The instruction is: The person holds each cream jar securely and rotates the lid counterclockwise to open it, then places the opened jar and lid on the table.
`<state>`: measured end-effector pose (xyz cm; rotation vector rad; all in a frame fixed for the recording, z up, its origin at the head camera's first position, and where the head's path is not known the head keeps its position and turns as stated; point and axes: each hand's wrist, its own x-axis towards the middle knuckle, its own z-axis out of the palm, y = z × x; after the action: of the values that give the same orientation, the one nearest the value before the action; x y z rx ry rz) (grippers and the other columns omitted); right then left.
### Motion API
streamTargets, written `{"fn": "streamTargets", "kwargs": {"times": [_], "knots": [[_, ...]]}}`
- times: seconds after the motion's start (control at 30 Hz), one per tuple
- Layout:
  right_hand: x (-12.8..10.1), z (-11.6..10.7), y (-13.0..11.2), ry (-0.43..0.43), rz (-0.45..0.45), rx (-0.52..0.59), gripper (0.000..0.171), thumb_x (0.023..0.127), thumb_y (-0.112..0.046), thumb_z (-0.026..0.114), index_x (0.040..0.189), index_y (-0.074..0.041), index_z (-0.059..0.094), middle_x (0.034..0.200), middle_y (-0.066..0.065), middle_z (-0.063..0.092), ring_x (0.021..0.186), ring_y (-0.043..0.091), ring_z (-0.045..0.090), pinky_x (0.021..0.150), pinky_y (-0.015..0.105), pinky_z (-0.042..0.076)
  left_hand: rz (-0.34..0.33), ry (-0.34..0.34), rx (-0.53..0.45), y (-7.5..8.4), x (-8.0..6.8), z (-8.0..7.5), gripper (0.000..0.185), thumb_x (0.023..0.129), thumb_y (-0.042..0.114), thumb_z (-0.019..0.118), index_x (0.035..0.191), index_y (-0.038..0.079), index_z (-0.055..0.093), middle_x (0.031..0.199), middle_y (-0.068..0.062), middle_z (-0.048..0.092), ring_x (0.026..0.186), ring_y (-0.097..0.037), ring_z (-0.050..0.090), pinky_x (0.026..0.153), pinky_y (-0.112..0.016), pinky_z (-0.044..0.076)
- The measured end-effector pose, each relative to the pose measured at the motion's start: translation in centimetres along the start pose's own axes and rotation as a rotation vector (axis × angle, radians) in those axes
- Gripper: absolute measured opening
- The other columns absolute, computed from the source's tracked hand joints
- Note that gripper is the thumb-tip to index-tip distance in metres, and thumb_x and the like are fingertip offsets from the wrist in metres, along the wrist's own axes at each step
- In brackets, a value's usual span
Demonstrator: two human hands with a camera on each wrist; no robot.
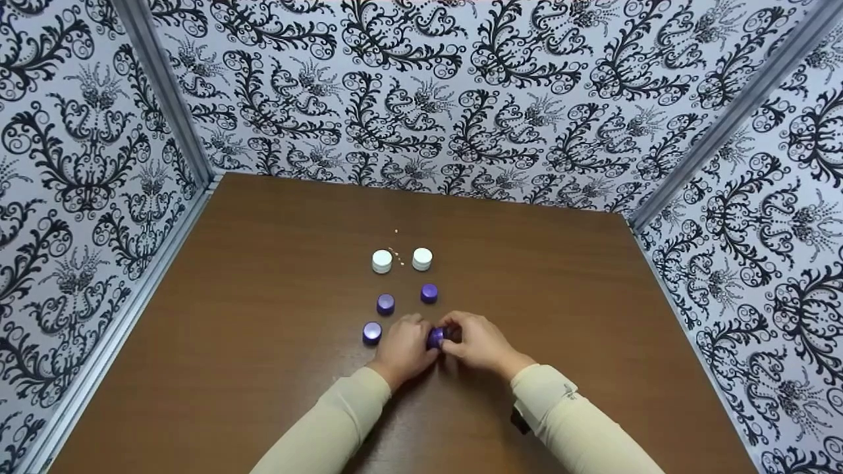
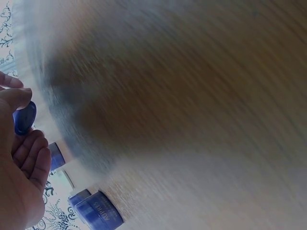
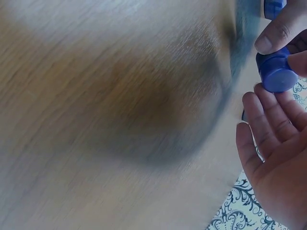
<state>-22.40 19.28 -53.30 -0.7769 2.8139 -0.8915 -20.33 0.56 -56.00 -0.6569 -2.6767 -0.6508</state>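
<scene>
Both hands meet over the near centre of the brown surface [image 1: 263, 316], and between them sits a small purple jar [image 1: 436, 338]. The left hand [image 1: 403, 349] curls its thumb and fingers round one side of the jar; the right hand [image 1: 479, 342] pinches the other side with thumb and fingertips, the remaining fingers lying relaxed. Risk assessment: the jar is small and its sides look smooth, so opposed twisting or pulling could let it slip from either pinch and drop onto the surface. A drop here could send it rolling into the nearest purple jar [image 1: 372, 332], which stands just beside the left hand, or toward the two further purple jars [image 1: 386, 303] beyond the knuckles. A wide sweep of either wrist could also knock these jars out of their arrangement. The two white jars [image 1: 382, 261] stand well apart from the hands and appear less exposed. View comparison: the head view alone shows the full layout, the patterned walls [image 1: 461, 99] and a few pale specks between the white jars (too small to identify). The right wrist view shows the jar [image 3: 276, 72] from close range, with the thumb pad pressed on its side. The left wrist view shows lettering on a neighbouring jar [image 2: 98, 213], though it is too blurred to read reliably.
</scene>
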Motion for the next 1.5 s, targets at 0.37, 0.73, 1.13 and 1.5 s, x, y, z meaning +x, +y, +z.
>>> {"fn": "streamTargets", "kwargs": {"times": [0.37, 0.73, 1.13, 1.5], "knots": [[-0.02, 0.0, -0.08, -0.009, 0.03, 0.007, 0.026, 0.089, -0.025, 0.069, 0.111, -0.011, 0.069, 0.095, -0.005, 0.068, 0.086, 0.013, 0.065, 0.077, 0.036, 0.052, 0.01, 0.007, 0.006, 0.02, -0.01, 0.02, 0.028, 0.071, 0.026, 0.084, 0.085, 0.007, 0.068, 0.084, -0.006, 0.063, 0.082, -0.026, 0.063, 0.076, -0.04, 0.053], [-0.1, -0.05, -0.08, 0.001, 0.015, -0.026, 0.028, 0.082, -0.023, 0.075, 0.108, -0.015, 0.069, 0.093, -0.006, 0.065, 0.082, 0.011, 0.062, 0.074, 0.035, 0.05, -0.007, -0.012, -0.014, 0.09, 0.04, -0.18, 0.028, 0.072, 0.027, 0.084, 0.087, 0.007, 0.069, 0.087, -0.006, 0.064, 0.084, -0.026, 0.064, 0.078, -0.04, 0.053], [-0.21, -0.07, -0.19, -0.005, 0.013, 0.006, 0.027, 0.086, -0.024, 0.073, 0.11, -0.015, 0.068, 0.096, -0.007, 0.066, 0.086, 0.011, 0.064, 0.077, 0.035, 0.052, -0.005, -0.008, -0.008, 0.19, -0.08, -0.27, 0.027, 0.073, 0.026, 0.083, 0.089, 0.009, 0.07, 0.087, -0.005, 0.064, 0.087, -0.026, 0.064, 0.08, -0.04, 0.052], [-0.11, -0.13, -0.04, -0.018, 0.023, 0.012, 0.022, 0.086, -0.024, 0.074, 0.106, -0.015, 0.07, 0.09, -0.008, 0.066, 0.081, 0.009, 0.063, 0.073, 0.033, 0.051, 0.001, -0.035, 0.004, 0.08, -0.13, -0.24, 0.029, 0.074, 0.028, 0.083, 0.091, 0.008, 0.07, 0.089, -0.006, 0.064, 0.088, -0.027, 0.063, 0.08, -0.041, 0.052]]}}
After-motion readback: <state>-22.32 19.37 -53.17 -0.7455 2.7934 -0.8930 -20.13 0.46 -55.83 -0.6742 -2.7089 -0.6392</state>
